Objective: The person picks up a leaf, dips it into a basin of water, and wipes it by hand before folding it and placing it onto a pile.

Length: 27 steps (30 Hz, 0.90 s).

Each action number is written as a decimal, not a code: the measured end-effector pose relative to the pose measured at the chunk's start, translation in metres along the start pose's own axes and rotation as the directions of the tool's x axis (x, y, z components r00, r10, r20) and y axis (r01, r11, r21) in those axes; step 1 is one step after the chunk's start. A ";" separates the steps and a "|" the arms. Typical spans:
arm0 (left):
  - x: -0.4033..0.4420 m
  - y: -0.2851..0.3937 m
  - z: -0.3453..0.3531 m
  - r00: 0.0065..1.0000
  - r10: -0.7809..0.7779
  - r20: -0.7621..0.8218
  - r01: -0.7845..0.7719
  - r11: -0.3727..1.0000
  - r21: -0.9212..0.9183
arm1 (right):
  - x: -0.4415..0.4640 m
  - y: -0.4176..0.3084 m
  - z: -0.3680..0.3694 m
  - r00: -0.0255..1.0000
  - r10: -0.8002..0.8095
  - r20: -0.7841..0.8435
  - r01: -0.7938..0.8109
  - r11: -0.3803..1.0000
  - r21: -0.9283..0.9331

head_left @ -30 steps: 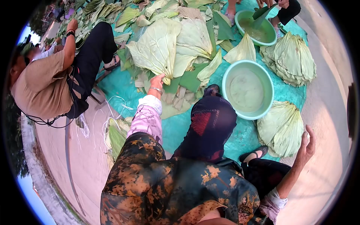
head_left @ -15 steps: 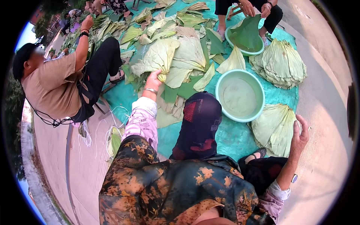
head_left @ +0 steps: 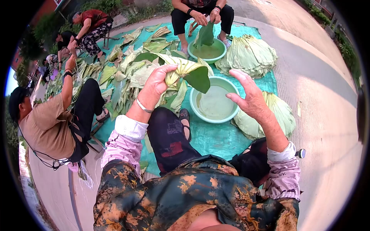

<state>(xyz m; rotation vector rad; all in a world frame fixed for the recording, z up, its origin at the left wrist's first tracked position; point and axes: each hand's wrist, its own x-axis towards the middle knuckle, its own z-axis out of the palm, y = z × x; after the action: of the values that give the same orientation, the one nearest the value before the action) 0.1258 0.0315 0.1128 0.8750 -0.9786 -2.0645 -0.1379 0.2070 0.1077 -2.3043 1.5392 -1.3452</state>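
My left hand (head_left: 157,80) grips a lotus leaf (head_left: 185,68) at its gathered base. Pale and ribbed on one side, the leaf shows a dark green face at its drooping right end, near the rim of a light green basin (head_left: 215,121) of shallow water. My right hand (head_left: 249,97) is raised to the right of the basin, holding nothing, with thumb and fingers apart. Below and to the right of that hand lies a fanned stack of pale lotus leaves (head_left: 278,115).
A teal tarp (head_left: 210,140) carries many loose leaves (head_left: 127,73) and a larger leaf stack (head_left: 250,56). Across from me, a person's hands (head_left: 206,16) hold a dark green leaf over a second basin (head_left: 220,57). Another person (head_left: 48,123) sits at left; others work farther back.
My left hand has brought the leaf from the pile rightward toward the basin, and the leaf has folded over. My right hand has moved left and inward. The camera view has shifted.
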 end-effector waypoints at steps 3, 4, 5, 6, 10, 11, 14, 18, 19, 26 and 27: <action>0.008 -0.034 0.043 0.993 -0.093 0.068 0.087 0.992 0.094 | 0.009 -0.001 0.015 0.997 -0.025 0.071 0.029 0.998 -0.047; 0.013 -0.047 0.052 0.989 -0.125 0.079 0.116 0.987 0.108 | 0.008 0.005 0.023 0.997 0.000 0.079 0.004 0.998 -0.057; 0.019 -0.059 0.057 0.979 -0.178 0.103 0.160 0.974 0.162 | 0.003 0.015 0.031 0.996 0.021 0.089 -0.015 0.998 -0.065; 0.024 -0.068 0.063 0.968 -0.209 0.138 0.182 0.966 0.183 | -0.002 0.024 0.034 0.990 0.086 0.116 -0.082 0.996 -0.035; 0.046 -0.087 0.072 0.931 -0.326 0.163 0.291 0.934 0.207 | -0.014 0.056 0.041 0.947 0.244 0.208 -0.279 0.947 0.158; 0.049 -0.088 0.073 0.935 -0.309 0.173 0.278 0.943 0.182 | -0.011 0.062 0.039 0.943 0.248 0.223 -0.296 0.931 0.216; 0.066 -0.085 0.060 0.945 -0.244 0.218 0.223 0.968 0.116 | -0.006 0.073 0.031 0.906 0.391 0.162 -0.423 0.855 0.300; 0.073 -0.065 0.035 0.997 -0.074 -0.003 0.074 0.997 -0.032 | -0.007 0.111 0.029 0.852 0.519 0.063 -0.520 0.828 0.211; 0.071 -0.058 0.032 0.996 -0.015 -0.089 0.009 0.998 -0.069 | -0.007 0.120 0.025 0.820 0.564 0.095 -0.572 0.808 0.144; 0.051 -0.021 -0.010 0.922 0.144 -0.359 -0.212 0.964 -0.158 | 0.001 0.135 0.030 0.776 0.620 -0.115 -0.557 0.759 0.336; 0.048 -0.019 -0.015 0.914 0.151 -0.377 -0.229 0.958 -0.172 | 0.000 0.141 0.036 0.774 0.617 -0.142 -0.545 0.763 0.348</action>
<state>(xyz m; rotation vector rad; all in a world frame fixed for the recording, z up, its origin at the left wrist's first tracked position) 0.1059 -0.0024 0.0766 0.9589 -0.6042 -1.7236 -0.2150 0.1230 0.0175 -1.3364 1.7756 -1.5626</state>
